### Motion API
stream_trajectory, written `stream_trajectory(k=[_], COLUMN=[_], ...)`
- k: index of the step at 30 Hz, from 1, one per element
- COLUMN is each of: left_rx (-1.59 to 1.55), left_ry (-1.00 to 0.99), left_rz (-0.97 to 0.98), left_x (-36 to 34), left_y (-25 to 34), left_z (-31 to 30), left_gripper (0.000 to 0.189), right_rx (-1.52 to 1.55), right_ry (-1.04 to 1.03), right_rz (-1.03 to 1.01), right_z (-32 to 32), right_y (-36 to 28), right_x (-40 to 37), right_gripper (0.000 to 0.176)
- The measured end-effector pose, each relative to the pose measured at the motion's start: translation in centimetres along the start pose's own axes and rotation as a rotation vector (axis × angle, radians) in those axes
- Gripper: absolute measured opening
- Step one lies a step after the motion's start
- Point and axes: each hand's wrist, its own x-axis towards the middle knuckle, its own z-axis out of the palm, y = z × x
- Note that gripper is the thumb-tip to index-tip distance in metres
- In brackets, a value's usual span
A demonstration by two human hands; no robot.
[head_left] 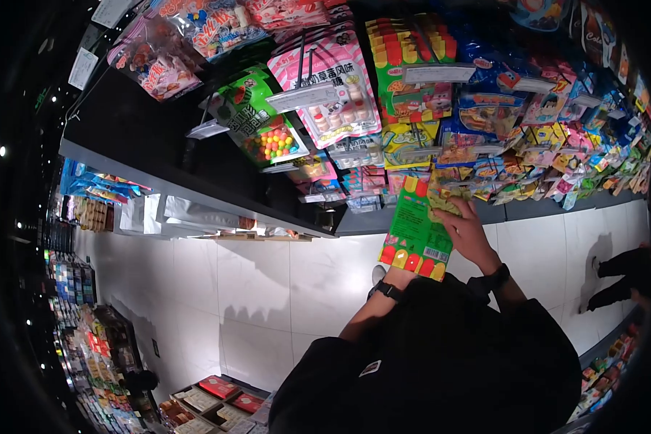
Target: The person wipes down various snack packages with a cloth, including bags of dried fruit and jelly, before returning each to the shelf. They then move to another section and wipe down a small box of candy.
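Note:
A green candy bag (411, 230) with red and yellow scalloped ends is turned with its printed back and barcode upwards. My left hand (399, 276) comes up from below and holds the bag; its fingers are hidden behind it. At the bag's upper right edge, my right hand (461, 223) is closed on a crumpled yellowish cloth (441, 199), which touches the bag. In front hang green bags (412, 65) with similar red and yellow edges, on hooks behind a price tag (438, 74).
Hanging sweets fill the rack ahead, including pink pouches (333, 87) and blue bags (488, 90). A black shelf edge (217, 199) juts out at left. Another person's legs (618, 271) stand at right on the tiled floor (253, 289). Boxed goods (220, 387) lie at lower left.

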Motion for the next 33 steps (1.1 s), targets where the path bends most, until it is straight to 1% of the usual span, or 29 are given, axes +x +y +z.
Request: stream_trajectory(k=[1, 2, 4, 5, 6, 8, 10, 13, 15, 16, 18, 19, 20, 22, 23, 24, 26, 27, 28, 30, 31, 32, 33], left_rx=[0.000, -0.001, -0.003, -0.001, -0.002, -0.001, -0.007, -0.003, 0.005, 0.001, 0.004, 0.005, 0.006, 0.011, 0.016, 0.020, 0.030, 0.040, 0.054, 0.089, 0.086, 0.087, 0.513], left_ry=[0.001, 0.002, 0.004, 0.005, 0.006, 0.003, 0.004, 0.006, 0.007, 0.011, 0.017, 0.019, 0.019, 0.024, 0.028, 0.026, 0.030, 0.033, 0.038, 0.102, 0.238, 0.233, 0.220], left_rz=[-0.002, -0.010, -0.018, -0.018, -0.019, -0.023, -0.030, -0.037, -0.028, -0.028, -0.023, -0.019, -0.017, -0.019, -0.021, -0.022, -0.031, -0.032, -0.032, -0.041, -0.141, -0.145, 0.010], left_x=[0.1, 0.0, 0.0, -0.1, -0.2, -0.4, -0.5, -0.6, -0.5, -0.3, -0.4, -0.5, -0.8, -1.3, -1.7, -2.0, -2.2, -2.3, -2.2, -1.9, -1.2, -1.0, -0.7], left_y=[0.0, -0.1, -0.3, -0.3, -0.4, -0.6, -1.0, -0.9, -0.5, -0.3, 0.4, 1.0, 1.6, 2.4, 2.6, 2.7, 2.8, 2.9, 3.2, 4.0, 5.3, 5.3, 4.9], left_z=[0.0, 0.0, 0.0, 0.0, -0.1, -0.1, -0.1, -0.2, -0.2, -0.2, -0.2, -0.2, -0.1, -0.3, -0.4, -0.5, -0.6, -0.6, -0.5, -0.3, 1.8, 1.5, 1.1], left_gripper=[0.044, 0.044, 0.044, 0.044, 0.044, 0.044, 0.044, 0.044, 0.044, 0.044, 0.044, 0.044, 0.044, 0.044, 0.044, 0.044, 0.044, 0.044, 0.044, 0.044, 0.046, 0.046, 0.050], right_rx=[-0.023, -0.023, 0.066, 0.084, 0.087, 0.203, 0.220, 0.251, 0.147, 0.145, 0.145, 0.204, 0.200, 0.354, 0.341, 0.338, 0.352, 0.430, 0.430, 0.573, 0.627, 0.659, 0.802], right_ry=[-0.025, -0.023, -0.203, -0.272, -0.273, -0.403, -0.396, -0.337, -0.286, -0.283, -0.033, -0.025, -0.028, -0.134, -0.178, -0.174, -0.285, -0.247, -0.241, -0.070, -0.029, -0.061, -0.126], right_rz=[-0.061, -0.055, -0.190, -0.236, -0.236, -0.324, -0.312, -0.371, -0.347, -0.353, -0.122, -0.062, -0.072, -0.035, -0.108, -0.102, -0.188, -0.075, -0.076, 0.211, 0.221, 0.216, 0.390], right_z=[0.1, -0.1, -0.7, -0.7, -0.6, -0.6, -0.2, 0.6, 0.7, 0.9, 1.1, 1.1, 1.3, 1.6, 1.7, 1.9, 2.3, 2.7, 2.9, 3.0, 3.0, 2.6, 2.5], right_y=[-0.9, -2.0, -3.6, -3.4, -3.4, -3.6, -4.2, -5.6, -6.6, -6.3, -4.6, -3.8, -3.6, -4.5, -5.3, -6.3, -8.0, -8.1, -8.1, -7.2, -6.5, -5.4, -3.7], right_x=[-0.5, -0.8, -1.5, -1.9, -2.4, -3.3, -3.1, -1.4, -0.3, -0.1, -0.6, -1.2, -2.1, -3.3, -3.2, -2.9, -1.9, -1.8, -1.5, -0.9, -1.2, -1.5, -2.4], right_gripper=[0.036, 0.036, 0.038, 0.038, 0.038, 0.037, 0.037, 0.039, 0.039, 0.039, 0.039, 0.037, 0.037, 0.036, 0.036, 0.036, 0.038, 0.036, 0.036, 0.036, 0.032, 0.035, 0.038])
